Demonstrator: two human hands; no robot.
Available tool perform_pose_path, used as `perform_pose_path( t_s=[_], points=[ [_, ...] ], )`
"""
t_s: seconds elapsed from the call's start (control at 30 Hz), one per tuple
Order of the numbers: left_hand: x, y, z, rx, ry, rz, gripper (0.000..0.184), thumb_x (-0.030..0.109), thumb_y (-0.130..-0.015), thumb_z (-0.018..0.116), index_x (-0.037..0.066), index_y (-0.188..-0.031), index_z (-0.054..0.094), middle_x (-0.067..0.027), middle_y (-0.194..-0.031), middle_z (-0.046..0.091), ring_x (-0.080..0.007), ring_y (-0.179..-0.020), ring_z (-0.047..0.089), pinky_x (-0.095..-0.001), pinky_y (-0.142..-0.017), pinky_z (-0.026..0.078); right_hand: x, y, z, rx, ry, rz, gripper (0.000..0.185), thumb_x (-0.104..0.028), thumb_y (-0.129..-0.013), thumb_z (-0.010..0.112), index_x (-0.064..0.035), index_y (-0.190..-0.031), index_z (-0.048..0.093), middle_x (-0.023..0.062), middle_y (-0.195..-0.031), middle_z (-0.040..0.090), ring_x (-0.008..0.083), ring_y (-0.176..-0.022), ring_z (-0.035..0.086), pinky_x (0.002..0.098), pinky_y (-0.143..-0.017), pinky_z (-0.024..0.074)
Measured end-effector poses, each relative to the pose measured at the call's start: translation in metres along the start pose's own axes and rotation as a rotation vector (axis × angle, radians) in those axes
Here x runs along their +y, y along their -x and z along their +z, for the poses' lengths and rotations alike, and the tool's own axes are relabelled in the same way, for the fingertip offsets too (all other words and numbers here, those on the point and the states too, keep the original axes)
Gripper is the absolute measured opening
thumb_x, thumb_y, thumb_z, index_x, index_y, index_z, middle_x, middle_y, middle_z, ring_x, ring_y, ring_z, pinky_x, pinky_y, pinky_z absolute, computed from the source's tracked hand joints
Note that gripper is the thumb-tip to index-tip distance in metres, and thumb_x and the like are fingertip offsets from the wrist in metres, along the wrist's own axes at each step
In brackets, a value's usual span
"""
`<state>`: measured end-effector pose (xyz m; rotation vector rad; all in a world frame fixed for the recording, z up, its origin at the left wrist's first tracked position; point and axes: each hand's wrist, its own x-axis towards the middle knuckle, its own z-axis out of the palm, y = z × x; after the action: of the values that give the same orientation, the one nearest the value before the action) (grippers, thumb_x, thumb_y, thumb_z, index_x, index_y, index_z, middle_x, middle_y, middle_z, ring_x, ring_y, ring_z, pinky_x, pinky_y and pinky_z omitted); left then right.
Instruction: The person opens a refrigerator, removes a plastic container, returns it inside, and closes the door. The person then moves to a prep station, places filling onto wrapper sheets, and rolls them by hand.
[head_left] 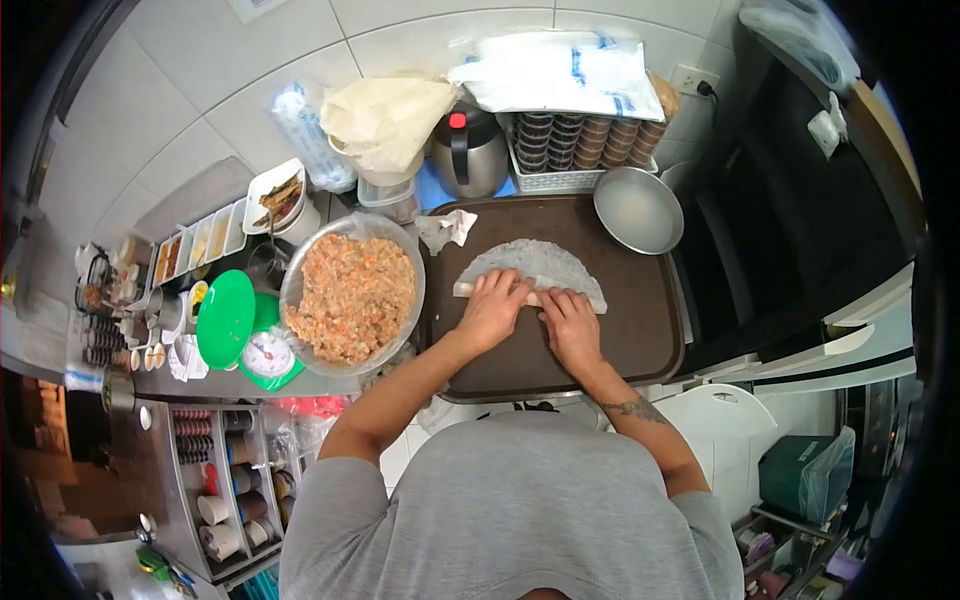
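Note:
A translucent whitish wrapper sheet, rounded at its far side, lies on a brown tray. Its near edge is folded over into a roll with pinkish filling showing between my hands. My left hand presses on the left part of this roll, fingers bent over it. On the right part rests my right hand, fingers likewise curled over the fold. To the left stands a large bowl of orange-pink minced filling. A round metal pan sits at the tray's far right corner.
A green kitchen scale stands left of the bowl. Behind the tray are a steel jug, a crumpled tissue and a white basket with stacked small tubs. Condiment containers line the left counter.

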<state>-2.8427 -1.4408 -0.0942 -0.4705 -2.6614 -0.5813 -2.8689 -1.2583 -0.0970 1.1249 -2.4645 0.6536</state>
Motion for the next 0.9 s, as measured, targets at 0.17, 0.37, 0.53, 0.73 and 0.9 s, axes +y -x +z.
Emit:
perform_pose_path(
  t_s=[0.17, 0.37, 0.53, 0.73, 0.9],
  points=[
    [0.0, 0.005, 0.001, 0.007, -0.072, 0.013, 0.039, 0.003, -0.073, 0.06, 0.012, -0.111, 0.057, -0.0086, -0.105, 0.051, -0.0283, -0.104, 0.047, -0.0409, -0.081, 0.036, 0.017, -0.01, 0.011, -0.053, 0.037, 0.002, 0.046, -0.004, -0.07, 0.062, -0.0048, -0.116, 0.059, 0.0103, -0.111, 0.057, 0.0283, -0.103, 0.053, 0.0399, -0.092, 0.0425],
    [-0.008, -0.002, 0.005, -0.045, -0.041, -0.015, 0.036, 0.006, -0.076, 0.059, 0.012, -0.111, 0.059, -0.0059, -0.105, 0.052, -0.0276, -0.102, 0.047, -0.0419, -0.082, 0.035, 0.015, -0.019, 0.005, -0.049, -0.076, 0.115, 0.038, -0.008, -0.078, 0.061, -0.0068, -0.116, 0.059, 0.0103, -0.111, 0.056, 0.0276, -0.102, 0.053, 0.0392, -0.091, 0.0425],
    [-0.016, -0.008, 0.003, -0.101, -0.021, -0.013, 0.037, 0.006, -0.077, 0.058, 0.012, -0.114, 0.059, -0.0058, -0.106, 0.052, -0.0278, -0.103, 0.047, -0.0419, -0.083, 0.035, 0.006, -0.016, -0.004, 0.012, 0.008, -0.008, 0.034, -0.009, -0.08, 0.061, -0.008, -0.114, 0.059, 0.0094, -0.109, 0.055, 0.0281, -0.103, 0.051, 0.042, -0.092, 0.0405],
    [-0.011, -0.001, 0.002, 0.011, -0.157, -0.041, 0.039, 0.006, -0.079, 0.058, 0.016, -0.117, 0.057, -0.0055, -0.105, 0.052, -0.0282, -0.103, 0.047, -0.0433, -0.083, 0.035, 0.024, -0.025, 0.009, -0.068, 0.069, -0.007, 0.037, -0.005, -0.079, 0.06, -0.0103, -0.115, 0.059, 0.0076, -0.107, 0.056, 0.0285, -0.102, 0.052, 0.043, -0.091, 0.0405],
    [-0.011, -0.001, 0.001, -0.007, -0.124, -0.069, 0.036, 0.011, -0.084, 0.058, 0.019, -0.118, 0.058, -0.0058, -0.103, 0.053, -0.0268, -0.102, 0.048, -0.0443, -0.082, 0.034, 0.03, -0.032, -0.001, -0.157, -0.091, 0.097, 0.032, -0.007, -0.083, 0.058, -0.0102, -0.115, 0.058, 0.0097, -0.107, 0.057, 0.0311, -0.101, 0.053, 0.0432, -0.087, 0.043]
  ],
)
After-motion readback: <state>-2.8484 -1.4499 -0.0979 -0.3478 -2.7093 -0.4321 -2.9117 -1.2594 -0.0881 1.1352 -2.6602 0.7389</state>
